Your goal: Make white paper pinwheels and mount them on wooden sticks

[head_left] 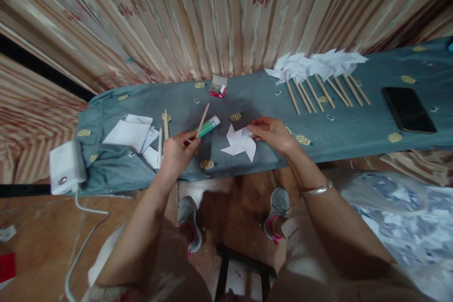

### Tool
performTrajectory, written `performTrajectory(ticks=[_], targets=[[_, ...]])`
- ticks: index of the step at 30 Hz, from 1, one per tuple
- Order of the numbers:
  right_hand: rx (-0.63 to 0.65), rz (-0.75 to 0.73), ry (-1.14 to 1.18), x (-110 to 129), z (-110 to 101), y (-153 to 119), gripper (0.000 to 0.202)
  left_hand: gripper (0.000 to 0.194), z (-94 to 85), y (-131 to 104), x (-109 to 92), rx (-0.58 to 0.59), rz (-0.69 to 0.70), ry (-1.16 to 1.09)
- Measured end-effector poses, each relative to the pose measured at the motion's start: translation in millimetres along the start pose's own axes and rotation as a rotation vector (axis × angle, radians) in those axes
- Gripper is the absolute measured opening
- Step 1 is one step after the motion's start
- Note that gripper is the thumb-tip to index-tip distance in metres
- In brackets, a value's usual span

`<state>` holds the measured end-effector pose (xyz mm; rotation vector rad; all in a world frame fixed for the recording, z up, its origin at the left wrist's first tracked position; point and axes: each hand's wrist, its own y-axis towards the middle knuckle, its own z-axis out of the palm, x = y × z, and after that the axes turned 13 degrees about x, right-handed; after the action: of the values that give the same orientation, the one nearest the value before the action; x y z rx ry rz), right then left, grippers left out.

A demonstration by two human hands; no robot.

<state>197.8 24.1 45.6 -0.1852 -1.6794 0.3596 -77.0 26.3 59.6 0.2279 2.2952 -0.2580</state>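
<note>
On the near middle of the blue-green tablecloth (255,99), between the two hands: white paper pinwheel (239,143), plain, folded, four pointed blades around a small centre, creases faintly shaded. Looks flat or nearly so; can't tell if all of it touches the cloth. Tips visible: one toward the curtain (226,23), one left, one toward the near table edge; the fourth blade, at right, is partly behind the fingers. About as wide as long, so no clear long axis. Right hand (273,134) clamped, thumb and fingers pinching that right-hand blade. Left hand (177,153) clamped on a wooden stick (203,119), pale, thin, straight; long axis runs up from the fingers, leaning slightly right, free end toward the curtain, near the red box (217,90). Green-and-white tube (209,126) lies slantwise just behind the stick, white end up and right; contact with the left fingers unclear. Mounted pinwheels (314,67) in an overlapping row, far right, sticks pointing nearward.
</note>
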Motion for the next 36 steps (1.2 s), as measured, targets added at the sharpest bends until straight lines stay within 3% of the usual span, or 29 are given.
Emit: performTrajectory(ticks=[3,8,14,19,22,25,29,36], targets=[[0.002,0.0,-0.038,0.5,-1.4,1.2,0.02,0.033,-15.9,7.4,8.2,-0.075,0.032,0.387],[0.018,-0.013,-0.12,-4.1,-4.2,3.0,0.024,0.037,-17.9,16.3,16.4,-0.042,-0.037,0.625],[0.048,-0.057,-0.169,-7.8,-5.4,2.5,0.026,0.038,-5.0,21.2,18.1,-0.072,0.077,0.586],[0.061,-0.053,-0.148,-5.4,-5.5,0.5,0.022,0.03,9.7,21.6,0.0,-0.222,0.199,0.554],[0.049,-0.061,-0.193,-5.7,-7.0,-0.7,0.023,0.023,27.3,22.0,-15.2,-0.088,0.232,0.511],[0.056,-0.067,-0.215,-6.5,-8.2,-2.8,0.027,0.02,42.7,22.8,-25.7,0.021,0.168,0.549],[0.064,-0.09,-0.215,-8.7,-8.1,-4.1,0.029,0.022,51.6,25.4,-29.3,0.05,0.098,0.566],[0.023,-0.1,-0.236,-11.4,-9.7,-1.4,0.029,0.022,56.6,30.2,-23.7,0.051,0.143,0.528]])
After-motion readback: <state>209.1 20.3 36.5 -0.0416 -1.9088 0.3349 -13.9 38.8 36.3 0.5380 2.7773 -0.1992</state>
